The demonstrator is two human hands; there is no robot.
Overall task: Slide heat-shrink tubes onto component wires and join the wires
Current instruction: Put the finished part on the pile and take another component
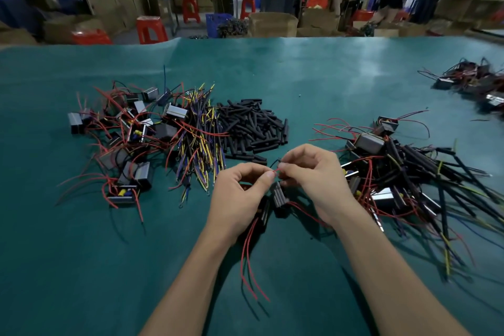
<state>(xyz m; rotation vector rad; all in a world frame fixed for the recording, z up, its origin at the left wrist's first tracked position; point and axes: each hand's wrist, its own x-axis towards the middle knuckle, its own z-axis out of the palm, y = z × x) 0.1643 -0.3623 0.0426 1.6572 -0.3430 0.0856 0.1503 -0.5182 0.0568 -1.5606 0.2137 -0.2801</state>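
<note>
Pinching a red wire (276,171) between both hands, green table (327,76), workshop with red stools (151,28) behind

We see open green desk (327,76) beyond the heap of black tubes (252,125), our landmark, and more toward us, near the front edge. Left of the tubes, loose wires (197,133) and boxed components (128,131) block passage; right of them, a tangle of finished parts (403,172) bars the way.
</note>
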